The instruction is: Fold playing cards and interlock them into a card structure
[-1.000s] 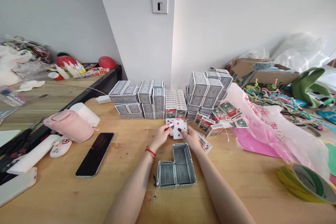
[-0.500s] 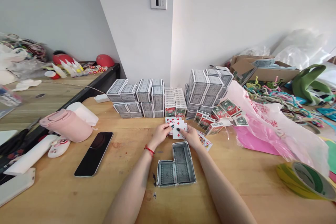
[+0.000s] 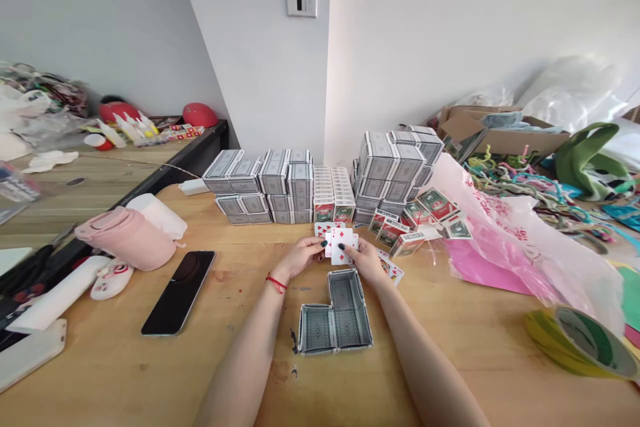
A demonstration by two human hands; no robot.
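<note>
Both my hands meet near the middle of the wooden table (image 3: 150, 380), pinching a small fan of face-up playing cards (image 3: 340, 240) with red diamonds. My left hand (image 3: 300, 257), with a red string at the wrist, grips the fan's left side. My right hand (image 3: 363, 259) holds the right side with its thumb on the top card. Just in front of my hands sits an L-shaped open box (image 3: 336, 319) built from folded cards with green backs. A few loose cards (image 3: 393, 270) lie beside my right hand.
Stacks of folded-card blocks (image 3: 265, 187) and boxed decks (image 3: 395, 167) line the wall. A black phone (image 3: 179, 292), a pink pouch (image 3: 127, 240) and a paper roll lie left. A pink plastic bag (image 3: 500, 247), a tape roll (image 3: 580, 340) and coloured cords fill the right.
My left hand has turned slightly, lowering its wrist toward the table. The fan of cards stays in both hands at about the same spot.
</note>
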